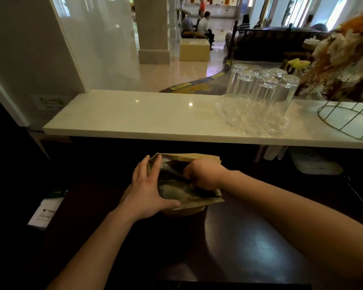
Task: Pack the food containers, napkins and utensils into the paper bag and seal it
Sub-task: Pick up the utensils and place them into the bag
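A brown paper bag (199, 203) stands on the dark counter (239, 243) below the white ledge, its mouth open toward me. My left hand (149, 189) presses flat against the bag's left edge, fingers spread, thumb on the near rim. My right hand (203, 174) reaches into the mouth from the right with its fingers curled and hidden inside. The bag's inside is dark; pale shapes lie in it, but I cannot tell what they are. What the right fingers hold is hidden.
A white stone ledge (134, 118) runs across above the counter. On it stand a glass tray with several upturned glasses (260, 97) and a wire basket (348, 120) of dried flowers. White papers (44, 212) lie at the left; a pale container (316, 164) sits under the ledge at right.
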Motion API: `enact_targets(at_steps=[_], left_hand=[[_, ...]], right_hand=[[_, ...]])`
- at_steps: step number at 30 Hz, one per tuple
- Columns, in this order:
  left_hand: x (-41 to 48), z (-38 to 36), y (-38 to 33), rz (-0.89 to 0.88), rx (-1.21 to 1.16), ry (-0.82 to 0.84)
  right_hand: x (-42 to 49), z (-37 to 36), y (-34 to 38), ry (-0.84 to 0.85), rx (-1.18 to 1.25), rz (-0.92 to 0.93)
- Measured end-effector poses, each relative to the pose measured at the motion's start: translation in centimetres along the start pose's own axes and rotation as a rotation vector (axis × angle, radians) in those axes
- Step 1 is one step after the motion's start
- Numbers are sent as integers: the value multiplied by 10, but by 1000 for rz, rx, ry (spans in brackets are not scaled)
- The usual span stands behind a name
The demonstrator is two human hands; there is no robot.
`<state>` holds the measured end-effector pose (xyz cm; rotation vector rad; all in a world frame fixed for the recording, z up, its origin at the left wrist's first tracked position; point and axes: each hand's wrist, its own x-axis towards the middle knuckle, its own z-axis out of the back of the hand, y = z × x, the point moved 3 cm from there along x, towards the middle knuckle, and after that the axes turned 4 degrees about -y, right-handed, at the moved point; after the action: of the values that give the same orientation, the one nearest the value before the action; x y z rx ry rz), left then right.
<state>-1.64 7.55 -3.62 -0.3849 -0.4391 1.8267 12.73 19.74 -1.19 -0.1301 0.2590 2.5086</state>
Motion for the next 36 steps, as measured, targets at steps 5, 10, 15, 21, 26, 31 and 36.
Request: enact_targets(at_steps=[5,10,15,21,26,31,36], left_hand=[[-1,-4,4,13,0,-18],[-1,-6,3,10,-4,-14],[0,-8,-1,3,-2,-8],[1,-7,-1,13,14,-6],[-1,-7,1,1,12,-12],[-2,-8,2,-3,16,-9],[-2,-7,1,-10,18,-4]], right_hand=[[9,-20,4,58,-169,18],[19,-33,2,116,-272,-21],[30,-48,3,237,-254,-63],[42,-57,-12,203,-86,-160],[50,-69,-21,203,-33,-186],[54,-74,-24,226,88,-220],[50,-73,-25,179,159,-255]])
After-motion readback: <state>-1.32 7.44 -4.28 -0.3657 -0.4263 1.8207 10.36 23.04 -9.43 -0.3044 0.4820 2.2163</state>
